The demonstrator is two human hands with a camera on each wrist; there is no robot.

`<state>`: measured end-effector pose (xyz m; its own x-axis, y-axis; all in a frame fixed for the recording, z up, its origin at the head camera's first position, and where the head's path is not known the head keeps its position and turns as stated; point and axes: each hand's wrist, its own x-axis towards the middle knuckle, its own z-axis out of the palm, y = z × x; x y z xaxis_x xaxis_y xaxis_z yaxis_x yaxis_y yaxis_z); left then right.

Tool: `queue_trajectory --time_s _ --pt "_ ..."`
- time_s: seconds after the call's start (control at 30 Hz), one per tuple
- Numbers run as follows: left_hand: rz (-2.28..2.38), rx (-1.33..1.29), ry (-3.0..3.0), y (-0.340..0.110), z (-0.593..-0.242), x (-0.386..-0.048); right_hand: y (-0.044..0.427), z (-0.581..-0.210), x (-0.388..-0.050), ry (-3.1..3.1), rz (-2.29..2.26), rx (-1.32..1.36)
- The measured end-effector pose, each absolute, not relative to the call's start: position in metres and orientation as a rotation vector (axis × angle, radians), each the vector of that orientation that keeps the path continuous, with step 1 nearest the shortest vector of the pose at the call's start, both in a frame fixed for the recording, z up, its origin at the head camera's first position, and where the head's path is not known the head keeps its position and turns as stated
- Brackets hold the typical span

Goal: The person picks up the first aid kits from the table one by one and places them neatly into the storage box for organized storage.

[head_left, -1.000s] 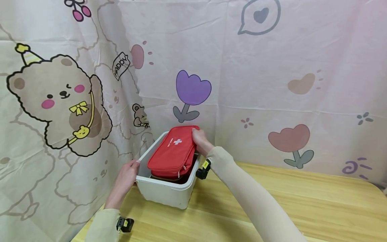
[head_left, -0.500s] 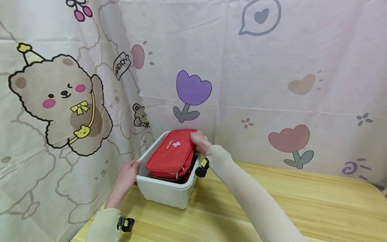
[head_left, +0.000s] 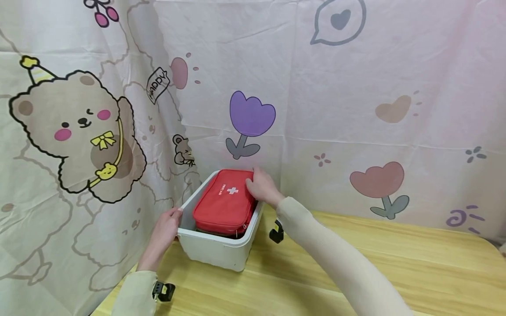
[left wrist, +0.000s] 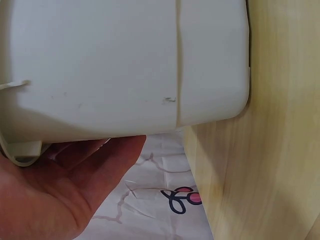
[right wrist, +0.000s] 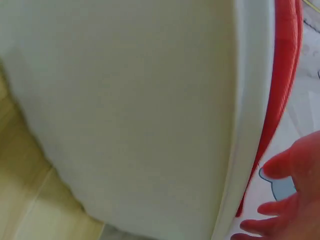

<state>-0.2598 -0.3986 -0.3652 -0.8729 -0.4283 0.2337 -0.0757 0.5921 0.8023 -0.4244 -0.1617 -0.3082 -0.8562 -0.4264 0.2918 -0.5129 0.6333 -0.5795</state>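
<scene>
A red first aid bag [head_left: 225, 199] with a white cross lies in the white plastic bin [head_left: 215, 254], its top about level with the rim. My left hand [head_left: 168, 226] grips the bin's left rim; in the left wrist view that hand's fingers [left wrist: 107, 162] curl under the rim against the outer wall. At the bag's far right edge is my right hand [head_left: 264, 186], its thumb at the red fabric. Seen from the right wrist, the right hand [right wrist: 295, 195] has spread, loose fingers beside the bag's edge. Whatever lies under the bag is mostly hidden.
The bin stands on a wood-grain table [head_left: 375, 263], near its far left corner. Printed fabric curtains [head_left: 336, 87] hang close behind and to the left. Each wrist wears a small black camera [head_left: 276, 231].
The first aid bag has sunk lower and flatter into the bin. My right hand has loosened from its edge and shifted slightly right. The left hand stays on the rim.
</scene>
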Motion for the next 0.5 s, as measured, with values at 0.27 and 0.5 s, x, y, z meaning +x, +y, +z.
queue_trajectory --time_s 0.27,0.5 --pt "-1.282 0.365 -2.471 -0.405 -0.357 -0.264 -0.110 -0.320 -0.412 -2.676 0.693 0.825" --pt "-1.002 0.365 -2.480 -0.399 -0.339 -0.257 -0.046 -0.339 -0.399 -2.633 0.570 0.824"
